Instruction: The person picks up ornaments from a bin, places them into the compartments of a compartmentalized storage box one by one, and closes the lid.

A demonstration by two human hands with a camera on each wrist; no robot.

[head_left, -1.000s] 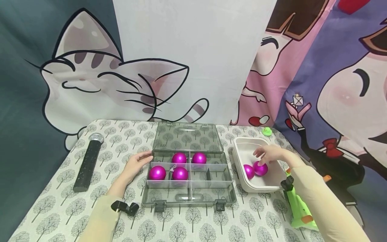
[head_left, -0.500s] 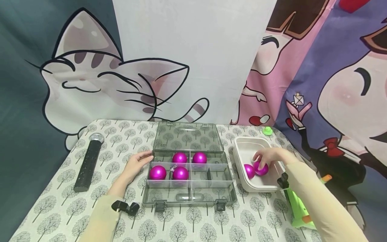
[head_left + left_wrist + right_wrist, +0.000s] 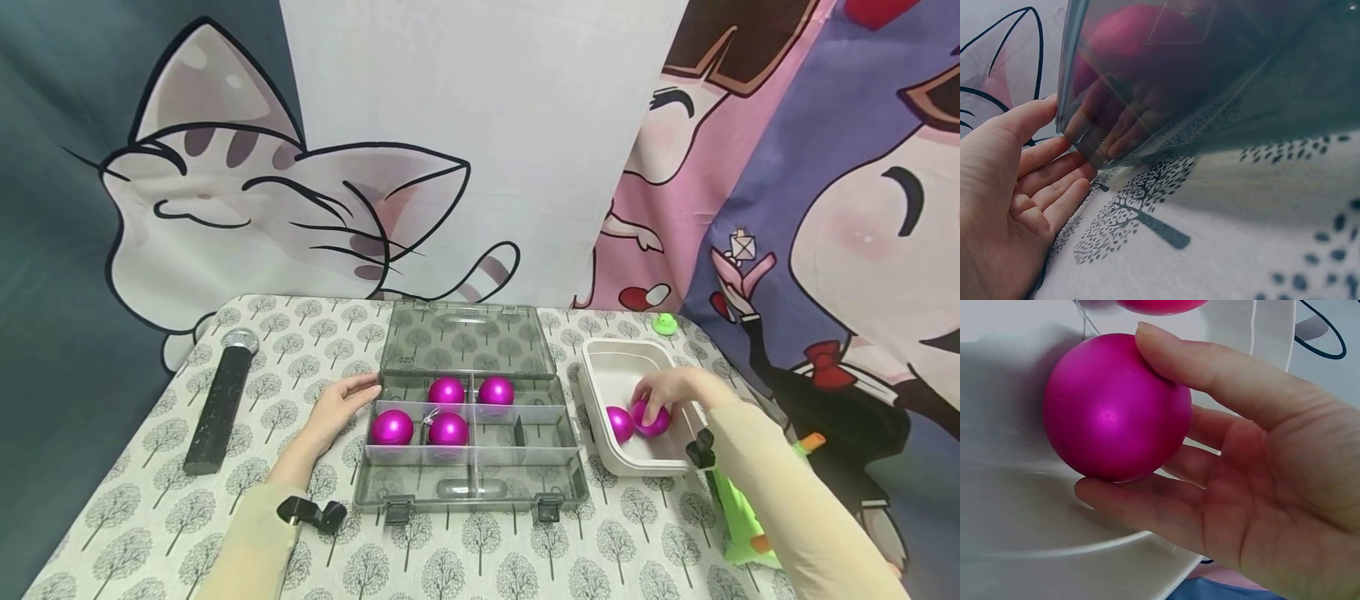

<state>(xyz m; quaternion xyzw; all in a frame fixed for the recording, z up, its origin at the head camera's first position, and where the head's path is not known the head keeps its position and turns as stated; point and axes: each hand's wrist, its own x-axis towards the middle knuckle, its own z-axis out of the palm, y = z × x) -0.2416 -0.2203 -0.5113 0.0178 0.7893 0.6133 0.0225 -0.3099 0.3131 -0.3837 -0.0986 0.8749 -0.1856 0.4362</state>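
Magenta ball (image 3: pixel 1113 412): round and smooth, with a satin shine; a thin silvery thread (image 3: pixel 1087 320) is at its edge.
White tub (image 3: pixel 652 468): opaque, glossy, with rounded corners.
Divided case (image 3: pixel 491 504): rectangular, of smoky see-through plastic; its lid (image 3: pixel 468 343) lies open toward the back.
Worktop (image 3: pixel 480 579): covered by pale cloth with dark printed trees.
Microphone (image 3: pixel 219 400): long dark handle, speckled, with a rounded silvery head; it lies to the left of the case.
Right grip (image 3: pixel 1260 456): holding the magenta ball, thumb on one side, fingers on the other.
Place of the ball: between this thumb and these fingers, inside the tub; whether it touches the bottom, I cannot tell.
Tub contents: the magenta ball and a second ball (image 3: pixel 619 425), which is just beside it on the left.
Back row of case: a left ball (image 3: pixel 446 392) and a right ball (image 3: pixel 496 392), the divider between them.
Middle row: an outer ball (image 3: pixel 392 428) and an inner ball (image 3: pixel 448 429), both in the left half.
Left grip (image 3: pixel 1029 181): relaxed, thumb apart from the fingers, touching the left side of the case.
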